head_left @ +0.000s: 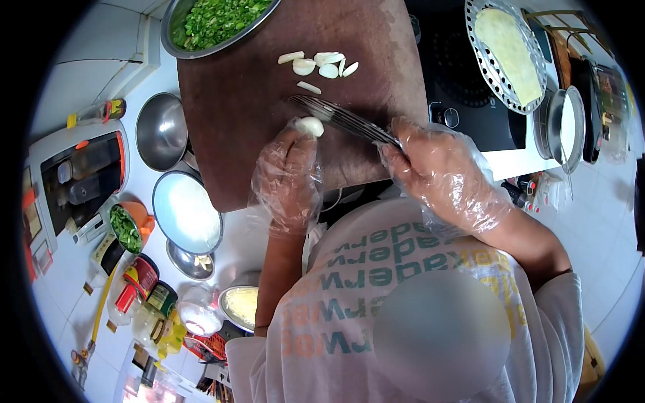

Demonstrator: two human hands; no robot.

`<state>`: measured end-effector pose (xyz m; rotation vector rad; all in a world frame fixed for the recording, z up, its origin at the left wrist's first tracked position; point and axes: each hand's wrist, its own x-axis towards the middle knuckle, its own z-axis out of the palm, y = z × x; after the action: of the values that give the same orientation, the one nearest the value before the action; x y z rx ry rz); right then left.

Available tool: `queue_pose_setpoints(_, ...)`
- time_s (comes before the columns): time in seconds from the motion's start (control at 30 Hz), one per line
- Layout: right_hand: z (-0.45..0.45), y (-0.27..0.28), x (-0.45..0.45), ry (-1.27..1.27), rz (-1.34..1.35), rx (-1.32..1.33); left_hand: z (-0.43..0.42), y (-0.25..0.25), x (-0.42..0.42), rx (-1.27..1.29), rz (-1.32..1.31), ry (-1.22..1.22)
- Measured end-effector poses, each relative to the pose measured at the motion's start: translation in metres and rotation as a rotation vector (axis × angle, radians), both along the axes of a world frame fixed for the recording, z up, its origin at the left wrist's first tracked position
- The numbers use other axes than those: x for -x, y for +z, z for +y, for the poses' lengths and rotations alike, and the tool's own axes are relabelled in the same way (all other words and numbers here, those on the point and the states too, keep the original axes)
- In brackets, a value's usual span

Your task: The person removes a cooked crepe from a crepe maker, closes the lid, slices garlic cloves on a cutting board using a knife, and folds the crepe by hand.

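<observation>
Garlic clove [310,126] is pinched by the left hand [289,168] toward the chopping board's [232,134] near edge; the right hand [440,164] grasps a knife [342,119] (blade contact is hard to judge). Slicing seems in hand; the next cut calls for tucked fingertips. Room opens toward the right edge; a bowl [191,55] crowds the far left corner.

peeled garlic [311,126] near probable knife [346,120]

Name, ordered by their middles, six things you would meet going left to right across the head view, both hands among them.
Yellow-capped bottle → steel bowl → left hand → knife → right hand → perforated metal tray.
</observation>
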<state>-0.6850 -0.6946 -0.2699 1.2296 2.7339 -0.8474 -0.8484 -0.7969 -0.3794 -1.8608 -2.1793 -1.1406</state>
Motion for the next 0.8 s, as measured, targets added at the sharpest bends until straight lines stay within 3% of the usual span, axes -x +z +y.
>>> queue_pose_setpoints(0.47, 0.000, 0.006, -0.004, -0.065, 0.000, 0.063, -0.001, 0.006, -0.001, -0.021, -0.066, 0.096)
queue_pose_setpoints(0.57, 0.000, 0.002, -0.004, -0.066, 0.030, 0.074, 0.004, 0.011, 0.001, 0.071, -0.017, 0.079)
queue_pose_setpoints(0.8, -0.002, 0.006, -0.007, -0.071, -0.015, 0.081, -0.002, -0.003, 0.002, -0.040, -0.056, 0.021)
